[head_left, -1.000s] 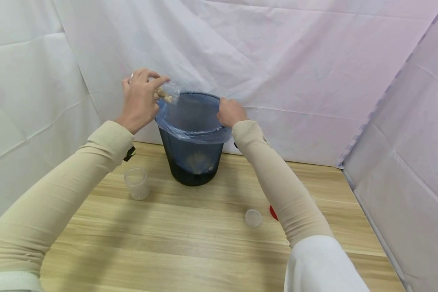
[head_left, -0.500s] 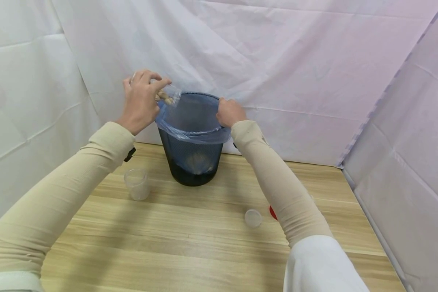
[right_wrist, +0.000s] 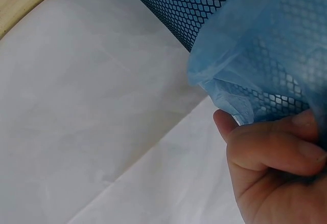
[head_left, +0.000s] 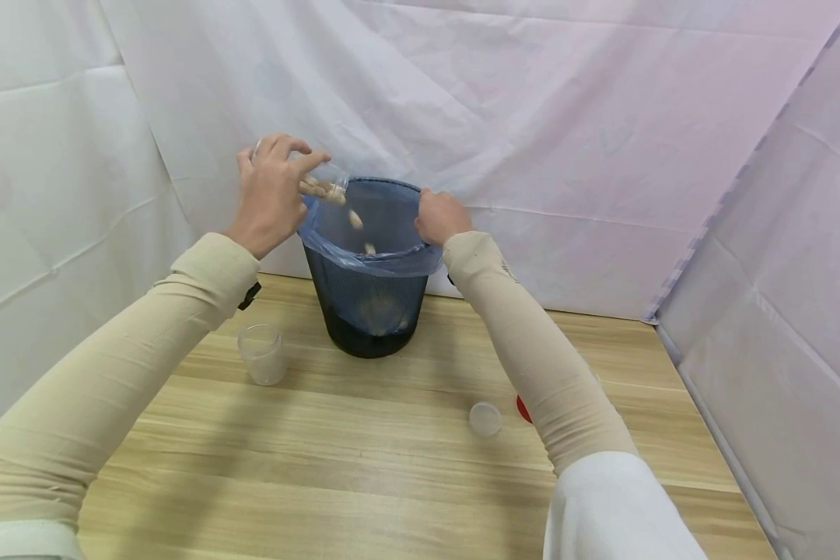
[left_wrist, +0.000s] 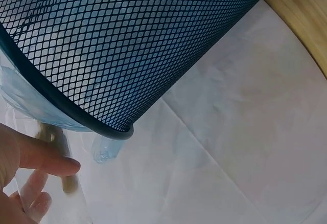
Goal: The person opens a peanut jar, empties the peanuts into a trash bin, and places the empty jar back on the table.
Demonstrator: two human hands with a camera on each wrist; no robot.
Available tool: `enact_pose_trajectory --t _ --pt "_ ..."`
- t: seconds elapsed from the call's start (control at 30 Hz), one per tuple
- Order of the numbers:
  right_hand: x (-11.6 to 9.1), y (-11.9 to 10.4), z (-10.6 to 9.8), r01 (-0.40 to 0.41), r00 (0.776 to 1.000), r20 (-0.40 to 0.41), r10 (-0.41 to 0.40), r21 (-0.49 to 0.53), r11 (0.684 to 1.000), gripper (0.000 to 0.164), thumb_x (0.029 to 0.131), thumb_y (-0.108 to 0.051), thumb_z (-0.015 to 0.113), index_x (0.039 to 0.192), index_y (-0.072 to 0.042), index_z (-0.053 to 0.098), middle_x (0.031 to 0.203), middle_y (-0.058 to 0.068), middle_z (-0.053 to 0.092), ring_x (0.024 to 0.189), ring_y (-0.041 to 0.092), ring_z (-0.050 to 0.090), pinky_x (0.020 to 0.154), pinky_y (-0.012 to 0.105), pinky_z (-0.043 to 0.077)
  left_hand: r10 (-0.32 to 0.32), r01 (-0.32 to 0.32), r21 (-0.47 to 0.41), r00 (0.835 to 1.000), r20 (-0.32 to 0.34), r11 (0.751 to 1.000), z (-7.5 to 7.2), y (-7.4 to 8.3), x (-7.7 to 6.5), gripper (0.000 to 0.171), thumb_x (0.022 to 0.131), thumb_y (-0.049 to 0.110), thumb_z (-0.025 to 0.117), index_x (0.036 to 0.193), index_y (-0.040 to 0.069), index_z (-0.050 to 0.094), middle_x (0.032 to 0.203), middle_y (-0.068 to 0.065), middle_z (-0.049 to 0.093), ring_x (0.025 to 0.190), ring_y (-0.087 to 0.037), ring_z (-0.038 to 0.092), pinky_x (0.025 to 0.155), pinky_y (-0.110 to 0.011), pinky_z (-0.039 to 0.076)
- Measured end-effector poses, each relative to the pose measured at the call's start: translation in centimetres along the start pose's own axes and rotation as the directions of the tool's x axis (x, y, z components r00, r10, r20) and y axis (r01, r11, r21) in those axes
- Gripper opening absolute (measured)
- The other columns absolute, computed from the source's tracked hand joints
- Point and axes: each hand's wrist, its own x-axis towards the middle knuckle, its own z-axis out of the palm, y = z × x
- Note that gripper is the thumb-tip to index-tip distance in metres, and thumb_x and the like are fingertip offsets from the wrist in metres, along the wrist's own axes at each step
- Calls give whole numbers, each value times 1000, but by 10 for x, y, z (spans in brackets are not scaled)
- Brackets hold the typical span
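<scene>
My left hand (head_left: 269, 194) holds a clear plastic jar (head_left: 340, 180) tilted at the left rim of a black mesh wastebasket (head_left: 336, 299). Tan nut-like pieces (head_left: 318, 188) lie inside the jar near its mouth. A loose piece (head_left: 355, 219) is in the air over the basket, with another lower down. A blue plastic bag (head_left: 364, 264) lines the basket and folds over its rim. On the right side, my right hand (head_left: 443, 217) grips the rim and liner, its fingers (right_wrist: 278, 150) curled there in the right wrist view.
A clear cup (head_left: 263, 358) stands on the wooden table (head_left: 364, 467), left of the basket. A small translucent round lid (head_left: 485, 419) lies to the right, beside a red lid (head_left: 524, 409) partly hidden by my right sleeve. White cloth (head_left: 532, 117) hangs behind and at both sides.
Pieces have slid toward the jar's mouth, and a couple now fall into the basket. The jar has shifted very slightly right. My right hand has stayed at the rim.
</scene>
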Motion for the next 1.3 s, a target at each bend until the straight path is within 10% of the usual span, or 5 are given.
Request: enact_pose_trajectory --t 1.3 --pt "1 -4 -2 -21 1000 15 21 17 1000 61 115 -17 44 169 2 25 160 27 52 144 42 56 115 50 52 74 -72 80 997 -12 994 4 0 0 71 84 -24 51 140 14 72 141 -21 62 146 -43 46 122 -74 27"
